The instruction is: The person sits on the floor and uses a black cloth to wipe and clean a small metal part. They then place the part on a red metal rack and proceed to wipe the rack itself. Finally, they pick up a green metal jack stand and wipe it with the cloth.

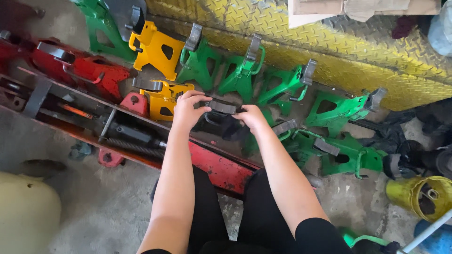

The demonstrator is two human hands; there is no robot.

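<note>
Head view, looking down past two bare forearms to a concrete floor [108, 207] littered with jack stands.

Far to the left of the fingers lie red jack stands [89, 70], and a long red floor jack [141, 136] runs on a slant under the left wrist, its spring and rod just left of that forearm. Above and just left of the left fingers sit two yellow jack stands [157, 47], one leaning by the yellow checker-plate ramp [329, 51], the smaller one touching the back of the left hand's reach.

The left hand [186, 110] is curled over the left end of a dark jack stand [221, 120], thumb and fingers closed on its grey saddle plate [221, 107]. The right hand [252, 117] grips the same piece from the other end, fingers wrapped over the top edge. The stand sits directly between the two sets of fingers, its saddle's long axis running left to right from one hand to the other; its black body drops toward the person, below the fingertips. Both hands are on it, neither nearer than the other.

Beyond the fingers, a row of green jack stands [242, 70] leans against the ramp. Right of the right fingers, more green stands [346, 153] lie tipped over, then a yellow can [419, 197] well off to the right.
</note>
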